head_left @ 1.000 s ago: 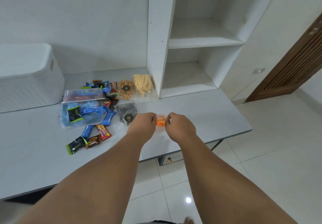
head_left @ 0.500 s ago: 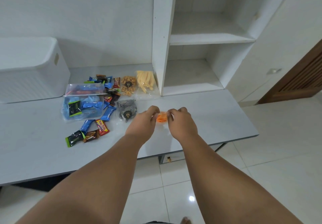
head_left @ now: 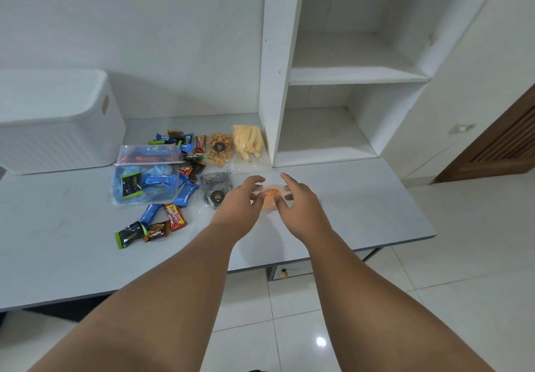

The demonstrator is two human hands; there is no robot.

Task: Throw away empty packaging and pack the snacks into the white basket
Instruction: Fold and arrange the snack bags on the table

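Observation:
A small clear packet with orange snack (head_left: pixel 270 195) sits just above the grey table (head_left: pixel 362 198), pinched between my left hand (head_left: pixel 238 202) and my right hand (head_left: pixel 299 202); both index fingers are stretched out over it. The white basket (head_left: pixel 58 128) stands at the table's back left, apart from my hands. Left of my hands lie a black spiral-patterned snack bag (head_left: pixel 215 187), a clear bag of blue wrappers (head_left: pixel 144 182), and several loose small bars such as a red one (head_left: pixel 176 216). Bags of nuts (head_left: pixel 220 148) and yellow sticks (head_left: pixel 249 141) lie further back.
A white shelf unit (head_left: pixel 333 140) rises from the table's back right, its upright panel next to the yellow sticks. The table's right edge drops to a white tiled floor (head_left: pixel 463 284). A brown slatted door (head_left: pixel 506 145) is at far right.
My view has tilted and shifted slightly. My fingers have spread out around the orange packet, which was held between closed fists a second ago.

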